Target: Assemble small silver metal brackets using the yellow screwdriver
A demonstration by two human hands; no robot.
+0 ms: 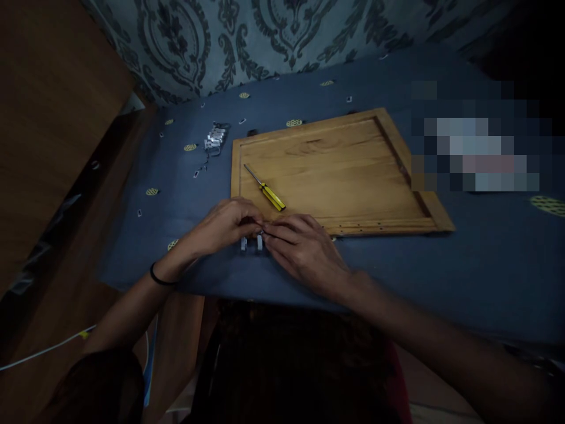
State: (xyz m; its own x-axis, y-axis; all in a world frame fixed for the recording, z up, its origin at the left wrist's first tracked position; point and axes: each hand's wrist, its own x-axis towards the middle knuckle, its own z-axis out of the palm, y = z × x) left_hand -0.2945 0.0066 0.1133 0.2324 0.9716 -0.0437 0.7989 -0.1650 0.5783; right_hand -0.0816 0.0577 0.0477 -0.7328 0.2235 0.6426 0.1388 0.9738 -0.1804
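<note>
At the near left corner of the wooden panel (326, 171), a metal fitting (259, 242) is seen, probably light, stiff and best pinched by its edges. Over it the left hand (232, 221) and right hand (304, 247) are bunched, fingers curled; whether anything is gripped cannot be told. Beyond, a yellow screwdriver (272, 196) is laid on the panel, likely rigid.

Damask backdrop (293, 26) and printed blue cloth (150, 159) suggest a home.

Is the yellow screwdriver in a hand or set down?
Set down: the screwdriver lies on the wooden panel, apart from the left hand and right hand.
</note>
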